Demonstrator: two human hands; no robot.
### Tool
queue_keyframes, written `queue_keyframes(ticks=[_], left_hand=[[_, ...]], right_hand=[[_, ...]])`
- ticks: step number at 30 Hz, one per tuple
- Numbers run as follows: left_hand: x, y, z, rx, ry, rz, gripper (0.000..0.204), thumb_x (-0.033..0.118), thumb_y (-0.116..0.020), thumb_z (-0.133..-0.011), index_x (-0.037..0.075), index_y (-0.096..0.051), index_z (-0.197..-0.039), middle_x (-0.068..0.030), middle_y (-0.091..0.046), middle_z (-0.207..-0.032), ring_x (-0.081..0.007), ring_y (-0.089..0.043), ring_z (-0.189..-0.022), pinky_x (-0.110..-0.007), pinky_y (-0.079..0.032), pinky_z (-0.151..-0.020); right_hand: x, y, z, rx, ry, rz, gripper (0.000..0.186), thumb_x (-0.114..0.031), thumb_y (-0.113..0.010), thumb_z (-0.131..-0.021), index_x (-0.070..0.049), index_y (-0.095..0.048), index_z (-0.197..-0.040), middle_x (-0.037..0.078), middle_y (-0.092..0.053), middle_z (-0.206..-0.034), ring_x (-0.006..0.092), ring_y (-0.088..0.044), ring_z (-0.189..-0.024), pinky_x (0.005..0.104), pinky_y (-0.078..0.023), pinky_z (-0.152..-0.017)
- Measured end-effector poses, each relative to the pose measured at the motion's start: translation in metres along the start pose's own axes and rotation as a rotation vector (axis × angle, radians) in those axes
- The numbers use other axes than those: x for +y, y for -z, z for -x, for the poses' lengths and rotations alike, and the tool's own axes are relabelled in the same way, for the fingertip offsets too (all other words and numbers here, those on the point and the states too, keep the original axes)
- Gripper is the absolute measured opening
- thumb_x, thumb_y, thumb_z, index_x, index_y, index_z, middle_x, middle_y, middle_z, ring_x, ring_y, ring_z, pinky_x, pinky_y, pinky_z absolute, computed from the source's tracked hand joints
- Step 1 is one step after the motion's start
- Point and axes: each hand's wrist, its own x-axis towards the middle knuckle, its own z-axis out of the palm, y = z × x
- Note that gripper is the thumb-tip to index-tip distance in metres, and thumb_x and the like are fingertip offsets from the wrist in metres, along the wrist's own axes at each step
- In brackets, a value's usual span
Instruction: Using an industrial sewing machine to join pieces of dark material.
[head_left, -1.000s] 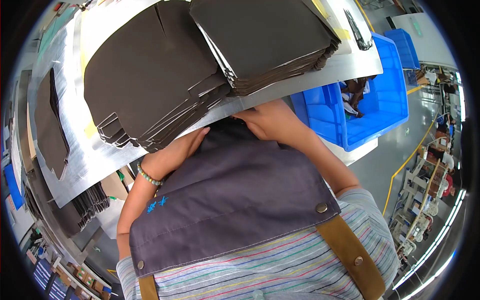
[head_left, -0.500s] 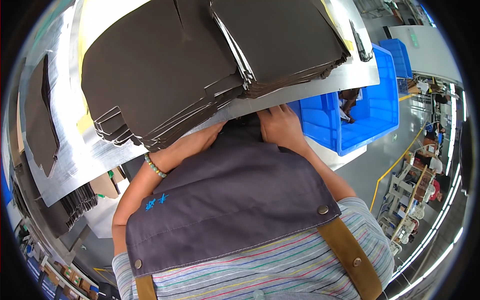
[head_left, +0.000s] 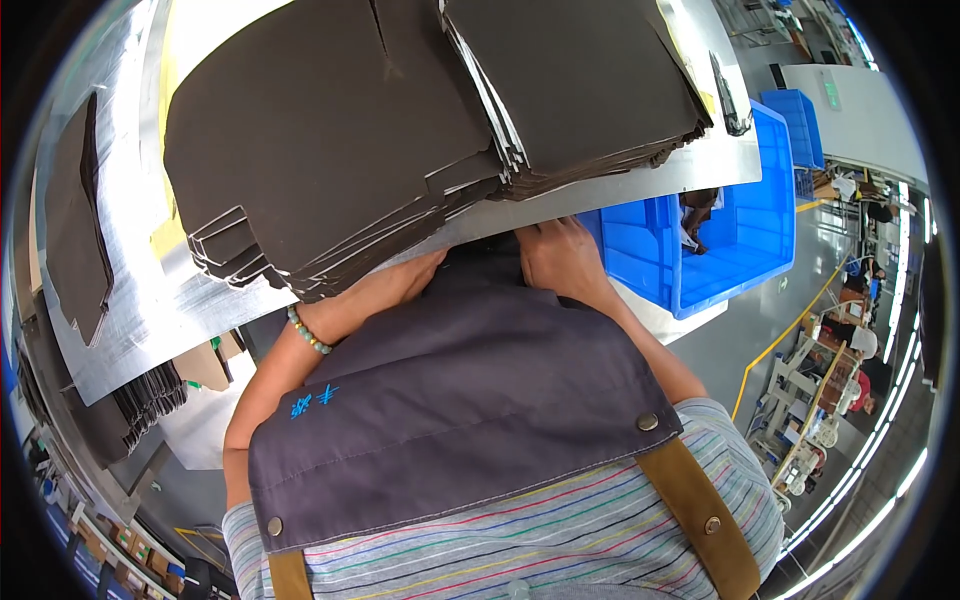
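Observation:
Both my arms reach forward past my dark grey apron [head_left: 450, 400], to just under the near edge of a metal-topped table [head_left: 640, 180]. My left hand [head_left: 415, 270], with a beaded bracelet [head_left: 308, 332] at the wrist, sits at the apron's far end, its fingers hidden. Beside it, my right hand [head_left: 562, 262] is closed, fingers bent and tips out of sight by dark fabric; what they hold cannot be made out. Above my hands, two stacks of dark brown sheets lie side by side: a left stack [head_left: 320, 140] with notched edges and a right stack [head_left: 580, 80].
Right of the table stands a blue plastic bin [head_left: 690, 270] with brown scraps [head_left: 697, 215] inside. A narrow brown cut piece [head_left: 75, 230] lies on the table's left. More dark sheets [head_left: 150, 405] are stacked below. Workbenches [head_left: 815, 400] stand farther right.
The view has shifted slightly, so the stacks sit a little farther right. My hands stay at the table edge, the right one's fingers slightly more bent.

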Motion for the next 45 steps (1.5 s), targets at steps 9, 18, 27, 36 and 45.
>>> queue_keyframes(ticks=[9,18,27,36,45], left_hand=[[0.001,0.001,0.0,0.178,0.324,0.859,0.026,0.018,-0.065,-0.105,0.007,-0.072,-0.127,-0.0168,-0.073,-0.12,-0.0347,-0.07,-0.111,-0.044,-0.055,-0.102],[-0.006,0.007,0.003,0.179,0.315,0.616,0.019,0.018,-0.067,-0.102,0.006,-0.073,-0.115,-0.0158,-0.071,-0.114,-0.0358,-0.069,-0.105,-0.047,-0.054,-0.098],[0.002,0.0,0.001,0.136,0.383,0.567,0.034,0.023,-0.067,-0.101,0.008,-0.069,-0.131,-0.018,-0.07,-0.124,-0.038,-0.068,-0.117,-0.049,-0.051,-0.107],[-0.007,0.012,-0.005,0.111,0.43,0.561,0.036,0.026,-0.065,-0.103,0.008,-0.068,-0.134,-0.0192,-0.069,-0.129,-0.0381,-0.068,-0.118,-0.05,-0.052,-0.107],[-0.001,0.013,-0.01,0.029,0.382,0.24,0.049,0.027,-0.048,-0.108,0.017,-0.061,-0.154,-0.0097,-0.064,-0.151,-0.0313,-0.06,-0.139,-0.05,-0.047,-0.116]], right_hand=[[-0.002,0.003,-0.004,-0.066,-0.024,-0.076,0.037,-0.011,-0.068,-0.081,-0.003,-0.079,-0.116,0.022,-0.068,-0.12,0.0444,-0.067,-0.116,0.052,-0.055,-0.103],[-0.001,-0.011,-0.015,-0.11,0.029,-0.102,0.034,-0.022,-0.069,-0.083,-0.006,-0.077,-0.112,0.019,-0.07,-0.118,0.0435,-0.066,-0.114,0.0553,-0.052,-0.1],[-0.007,-0.021,-0.032,-0.074,0.029,-0.234,0.038,-0.026,-0.062,-0.095,-0.001,-0.071,-0.121,0.023,-0.071,-0.125,0.0435,-0.065,-0.12,0.0581,-0.048,-0.104],[-0.008,-0.022,-0.033,-0.105,0.005,-0.262,0.042,-0.024,-0.06,-0.096,0.002,-0.068,-0.128,0.025,-0.068,-0.132,0.0462,-0.061,-0.127,0.0603,-0.043,-0.111],[-0.012,-0.018,-0.035,-0.03,0.036,-0.228,0.038,-0.023,-0.057,-0.101,-0.002,-0.066,-0.131,0.025,-0.069,-0.126,0.0472,-0.061,-0.123,0.059,-0.044,-0.106]])
